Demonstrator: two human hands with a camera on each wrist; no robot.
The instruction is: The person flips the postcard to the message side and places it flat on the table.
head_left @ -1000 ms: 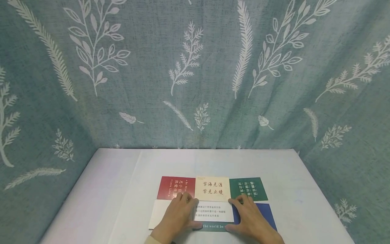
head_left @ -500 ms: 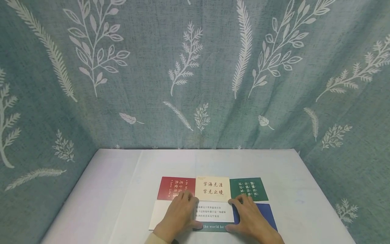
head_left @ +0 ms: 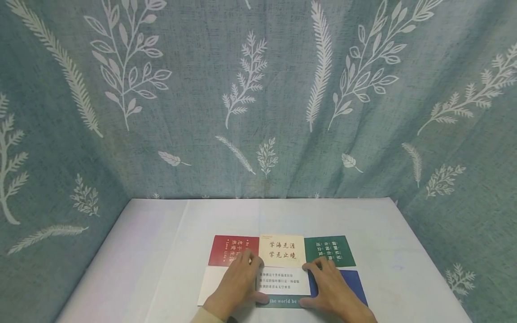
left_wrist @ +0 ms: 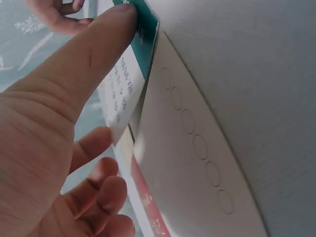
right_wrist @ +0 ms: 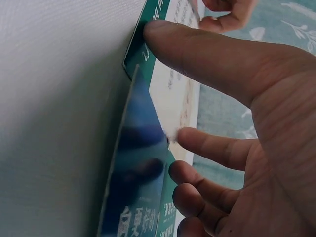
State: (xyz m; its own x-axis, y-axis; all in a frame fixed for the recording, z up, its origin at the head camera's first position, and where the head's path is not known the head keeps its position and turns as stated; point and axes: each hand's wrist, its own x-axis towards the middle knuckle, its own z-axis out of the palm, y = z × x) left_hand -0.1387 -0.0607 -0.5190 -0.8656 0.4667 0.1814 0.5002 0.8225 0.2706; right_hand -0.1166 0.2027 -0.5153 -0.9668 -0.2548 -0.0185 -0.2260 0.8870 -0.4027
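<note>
A white postcard with a green lower band [head_left: 283, 281] lies in the middle of the front row. My left hand [head_left: 235, 285] holds its left end, thumb on the band and index finger at the upper corner. At the right end, my right hand [head_left: 333, 287] holds it the same way, its thumb [right_wrist: 197, 52] on the band. The other fingers of both hands are bent. Under my left hand, partly hidden, is a cream postcard [left_wrist: 182, 143] with a column of printed circles. A blue postcard [right_wrist: 138, 163] lies partly beneath my right hand.
Behind them a red postcard [head_left: 226, 246], a cream postcard with brown writing [head_left: 282, 250] and a green postcard [head_left: 329, 249] form a row. They lie on a white tabletop [head_left: 161, 251]. A leaf-patterned curtain [head_left: 258, 112] surrounds its back and sides.
The left hand's fingers have risen slightly toward the red postcard. The right hand and the postcards stay in place; the head view has tilted very slightly.
</note>
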